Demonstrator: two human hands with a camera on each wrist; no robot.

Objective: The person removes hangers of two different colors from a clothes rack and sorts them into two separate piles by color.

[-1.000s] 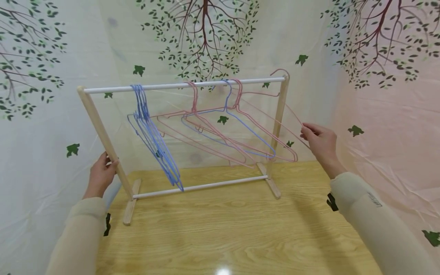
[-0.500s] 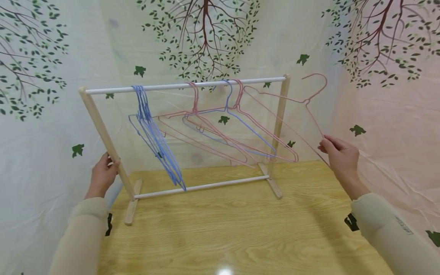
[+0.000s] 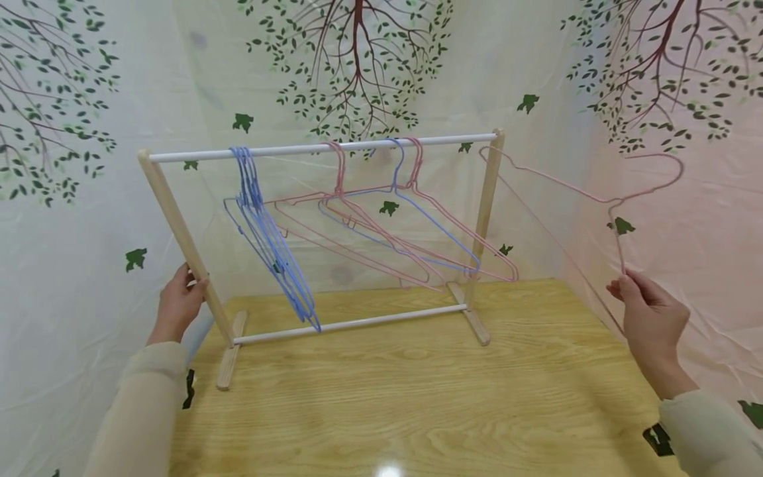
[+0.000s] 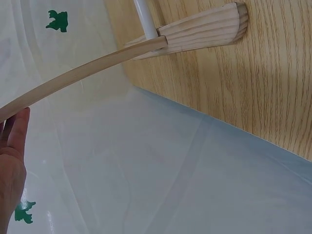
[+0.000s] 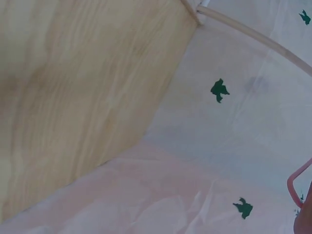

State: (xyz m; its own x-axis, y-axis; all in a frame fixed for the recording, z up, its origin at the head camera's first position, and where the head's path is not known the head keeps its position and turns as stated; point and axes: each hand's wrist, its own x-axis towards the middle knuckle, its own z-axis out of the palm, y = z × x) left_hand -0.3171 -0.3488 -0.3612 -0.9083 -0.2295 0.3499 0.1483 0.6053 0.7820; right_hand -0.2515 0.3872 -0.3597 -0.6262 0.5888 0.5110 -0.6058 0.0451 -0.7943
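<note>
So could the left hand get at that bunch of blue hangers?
Probably yes: the left hand grips the rack's left post, and open air lies between it and the blue hangers.

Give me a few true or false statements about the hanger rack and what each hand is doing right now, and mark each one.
1. The right hand holds a pink hanger clear of the rack. True.
2. The left hand lies flat on the table. False: it grips the rack's left post.
3. A bunch of blue hangers hangs near the rail's left end. True.
4. The held hanger is blue. False: it is pink.
5. The rack stands on the floor. False: it stands on the table.
</note>
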